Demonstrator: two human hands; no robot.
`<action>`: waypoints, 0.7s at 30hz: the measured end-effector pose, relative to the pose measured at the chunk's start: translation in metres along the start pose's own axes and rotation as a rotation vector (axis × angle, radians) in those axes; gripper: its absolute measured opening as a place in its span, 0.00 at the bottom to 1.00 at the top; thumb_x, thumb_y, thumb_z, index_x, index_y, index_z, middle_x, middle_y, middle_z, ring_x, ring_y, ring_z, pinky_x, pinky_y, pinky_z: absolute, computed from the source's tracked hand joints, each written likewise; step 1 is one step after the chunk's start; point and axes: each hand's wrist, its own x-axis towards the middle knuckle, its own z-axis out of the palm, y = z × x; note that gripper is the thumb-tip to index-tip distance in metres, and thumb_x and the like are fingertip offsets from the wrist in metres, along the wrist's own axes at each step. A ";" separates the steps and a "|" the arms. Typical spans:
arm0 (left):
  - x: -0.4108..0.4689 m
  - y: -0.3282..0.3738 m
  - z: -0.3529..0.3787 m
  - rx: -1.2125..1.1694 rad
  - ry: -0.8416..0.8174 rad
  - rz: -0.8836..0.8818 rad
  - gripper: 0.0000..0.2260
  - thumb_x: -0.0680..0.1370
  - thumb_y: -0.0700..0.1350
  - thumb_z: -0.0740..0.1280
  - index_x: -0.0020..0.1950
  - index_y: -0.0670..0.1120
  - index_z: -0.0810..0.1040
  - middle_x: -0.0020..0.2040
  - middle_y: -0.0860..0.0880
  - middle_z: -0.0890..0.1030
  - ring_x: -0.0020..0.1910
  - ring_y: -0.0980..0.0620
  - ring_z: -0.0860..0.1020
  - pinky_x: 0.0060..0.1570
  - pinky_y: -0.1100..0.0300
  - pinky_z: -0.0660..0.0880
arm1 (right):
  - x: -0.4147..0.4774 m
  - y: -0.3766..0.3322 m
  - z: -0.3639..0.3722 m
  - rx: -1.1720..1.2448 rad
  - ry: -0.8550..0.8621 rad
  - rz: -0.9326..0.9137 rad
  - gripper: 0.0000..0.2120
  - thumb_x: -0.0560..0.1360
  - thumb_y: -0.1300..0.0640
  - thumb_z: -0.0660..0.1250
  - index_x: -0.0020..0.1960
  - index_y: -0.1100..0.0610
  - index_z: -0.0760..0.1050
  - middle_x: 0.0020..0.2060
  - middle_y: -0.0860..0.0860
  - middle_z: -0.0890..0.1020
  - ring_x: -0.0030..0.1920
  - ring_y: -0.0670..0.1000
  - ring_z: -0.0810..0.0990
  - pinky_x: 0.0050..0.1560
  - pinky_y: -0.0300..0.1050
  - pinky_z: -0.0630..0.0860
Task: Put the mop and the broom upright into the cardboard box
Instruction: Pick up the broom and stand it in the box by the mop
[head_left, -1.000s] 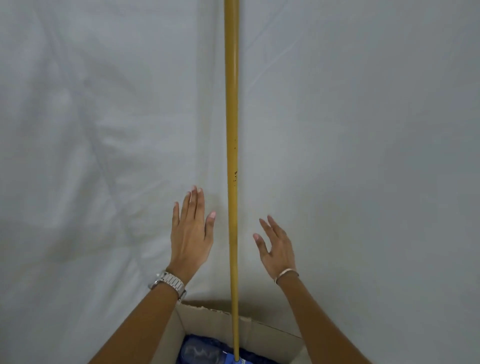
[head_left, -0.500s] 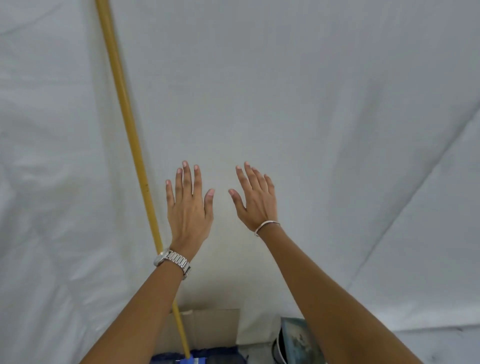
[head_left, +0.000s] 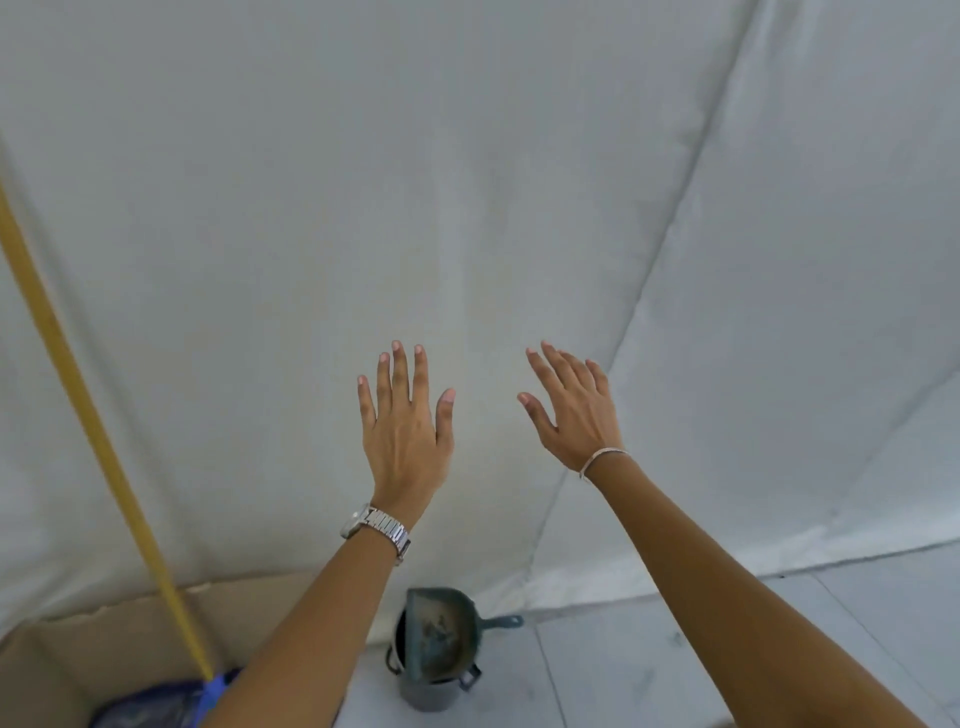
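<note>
A white sheet (head_left: 519, 182) hangs as a backdrop across nearly the whole view, meeting a pale tiled floor (head_left: 727, 649) at lower right. The cardboard box (head_left: 78, 654) sits at the lower left corner, and a yellow-handled tool stands in it: the handle (head_left: 78, 384) slants up and out of the left edge, its blue head (head_left: 171, 701) down inside the box. Whether this is the mop or the broom cannot be told from here. A second ago that handle ran straight up the middle of the view, between the two hands; now it lies far to the left, so the view has swung right, away from the box. Just right of the box a dark dustpan (head_left: 439, 636) stands in a small dark bucket (head_left: 431, 686) on the floor.

The left hand (head_left: 405, 441), with a metal watch at the wrist, and the right hand (head_left: 576, 415), with a thin bangle, are both raised with fingers spread, released and holding nothing.

By my reading, one tool is placed and let go, and the person is turning to fetch the other, which is not in sight.
</note>
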 end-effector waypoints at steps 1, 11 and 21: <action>-0.012 0.016 0.010 -0.014 -0.017 -0.003 0.29 0.79 0.59 0.40 0.76 0.44 0.54 0.77 0.41 0.57 0.76 0.44 0.55 0.73 0.49 0.41 | -0.014 0.022 0.000 -0.019 -0.037 0.008 0.29 0.75 0.39 0.42 0.71 0.51 0.57 0.71 0.54 0.67 0.69 0.57 0.66 0.70 0.58 0.59; -0.068 0.082 0.133 0.018 -0.199 -0.052 0.28 0.79 0.58 0.43 0.76 0.44 0.54 0.76 0.41 0.57 0.76 0.43 0.55 0.72 0.49 0.39 | -0.101 0.156 0.060 -0.015 -0.207 0.210 0.28 0.75 0.40 0.46 0.72 0.51 0.57 0.72 0.54 0.66 0.70 0.58 0.65 0.70 0.59 0.59; -0.170 0.107 0.307 0.031 -0.438 -0.261 0.29 0.79 0.57 0.46 0.75 0.41 0.56 0.76 0.40 0.54 0.75 0.42 0.54 0.72 0.44 0.46 | -0.202 0.272 0.173 -0.006 -0.568 0.158 0.29 0.75 0.38 0.43 0.71 0.50 0.58 0.70 0.55 0.69 0.68 0.57 0.69 0.67 0.59 0.67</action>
